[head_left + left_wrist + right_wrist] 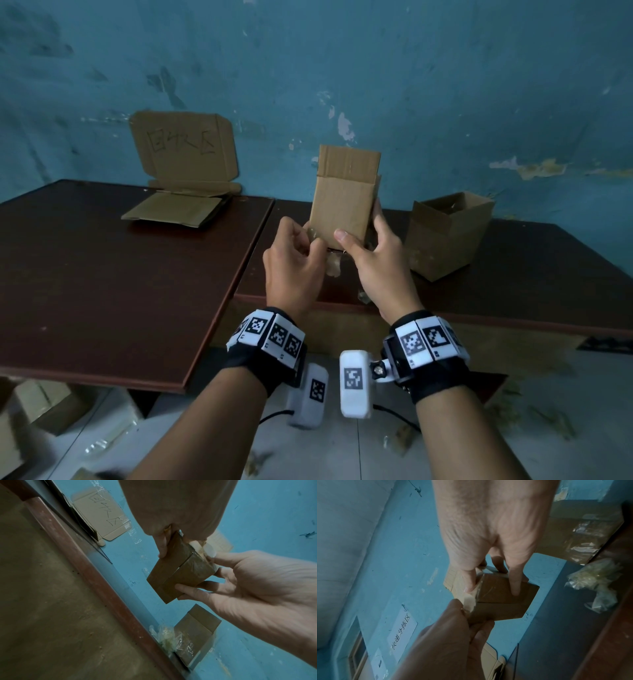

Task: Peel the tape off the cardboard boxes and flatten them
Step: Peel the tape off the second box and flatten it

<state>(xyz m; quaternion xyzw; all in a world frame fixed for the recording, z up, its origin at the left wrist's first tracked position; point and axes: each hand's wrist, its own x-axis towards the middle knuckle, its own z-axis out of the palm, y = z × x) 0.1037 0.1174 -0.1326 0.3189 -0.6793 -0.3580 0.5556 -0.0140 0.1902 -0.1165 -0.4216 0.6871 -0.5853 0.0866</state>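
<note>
Small cardboard box (pixel 342 202) is held upright in the air above the gap between two dark tables (pixel 102 274), top flap standing open. Right hand (pixel 373 270) grips the box's lower end — thumb across the near face, fingers curled round the far side and underneath. Left hand (pixel 291 270) pinches a lifted strip of clear tape (pixel 468 601) at the lower left corner, fingers curled tight on it; the strip's other end is stuck to the box's bottom. A second box (pixel 445 236), open-topped, stands on the right-hand table beside crumpled tape (pixel 167 637). Flattened cardboard (pixel 174 212) lies on the left table near the wall.
</note>
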